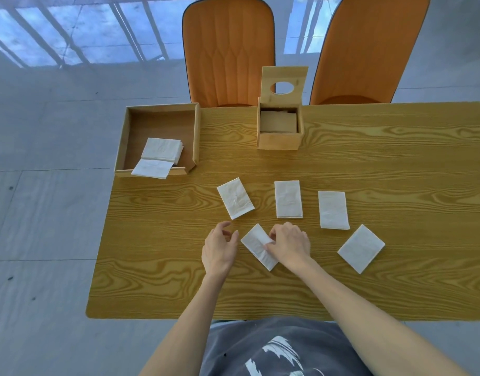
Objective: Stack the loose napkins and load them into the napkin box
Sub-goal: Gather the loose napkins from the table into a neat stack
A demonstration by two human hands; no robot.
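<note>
Several folded white napkins lie loose on the wooden table [369, 164]. The nearest napkin [256, 244] lies tilted between my hands; my right hand [289, 244] presses its right edge with the fingertips, and my left hand [219, 246] hovers just left of it, fingers curled and apart, holding nothing. Others lie beyond: a tilted napkin [235, 198], an upright napkin [288, 199], another napkin [333, 209], and a far-right napkin [361, 248]. The wooden napkin box [279, 141] stands at the back with its holed lid [283, 77] raised and napkins inside.
A shallow wooden tray [196, 131] sits at the table's back left corner, holding a small napkin stack [162, 150] with one napkin [152, 168] hanging over its front lip. Two orange chairs [228, 50] stand behind the table. The table's left edge is close to the tray.
</note>
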